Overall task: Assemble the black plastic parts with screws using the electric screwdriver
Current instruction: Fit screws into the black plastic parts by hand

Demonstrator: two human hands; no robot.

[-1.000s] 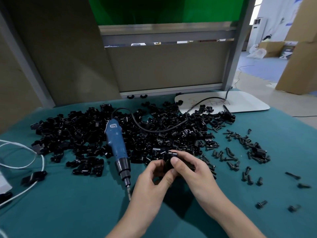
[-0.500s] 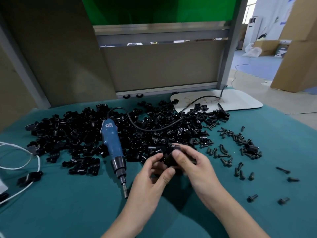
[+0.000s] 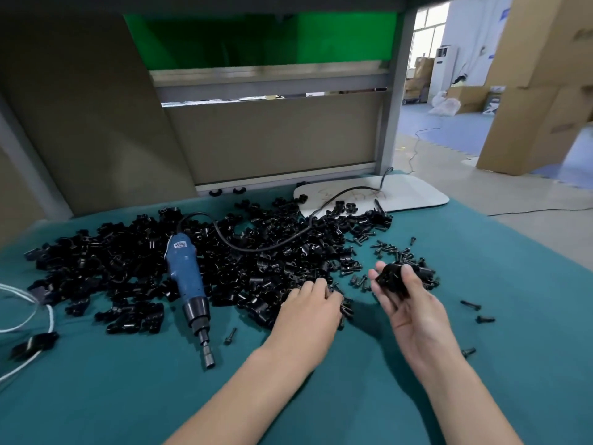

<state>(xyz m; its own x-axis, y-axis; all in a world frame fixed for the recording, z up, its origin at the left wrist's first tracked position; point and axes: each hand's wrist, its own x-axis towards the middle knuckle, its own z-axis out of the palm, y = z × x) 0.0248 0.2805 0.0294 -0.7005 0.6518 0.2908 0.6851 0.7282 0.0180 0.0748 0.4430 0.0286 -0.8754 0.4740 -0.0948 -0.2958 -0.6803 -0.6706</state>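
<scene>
Grip of R hand (image 3: 414,305) curled round blk part (image 3: 391,279); L hand (image 3: 308,305) touching parts pile (image 3: 256,268), its grip unclear.

Head view. Teal-covered table (image 3: 500,284). Right grip (image 3: 409,305) is palm-up and holds one black plastic part (image 3: 392,280) between thumb and fingertips, above the scattered screws (image 3: 393,250). Left grip (image 3: 308,311) is palm-down at the near edge of the pile of black parts (image 3: 244,261); its fingertips are buried among the pieces, so any hold is unclear. Blue electric screwdriver (image 3: 186,277) lies on the pile's near-left side, bit toward the viewer, with its black cable (image 3: 256,248) looping over the pile. A single screw (image 3: 230,336) lies just beside the bit.
</scene>
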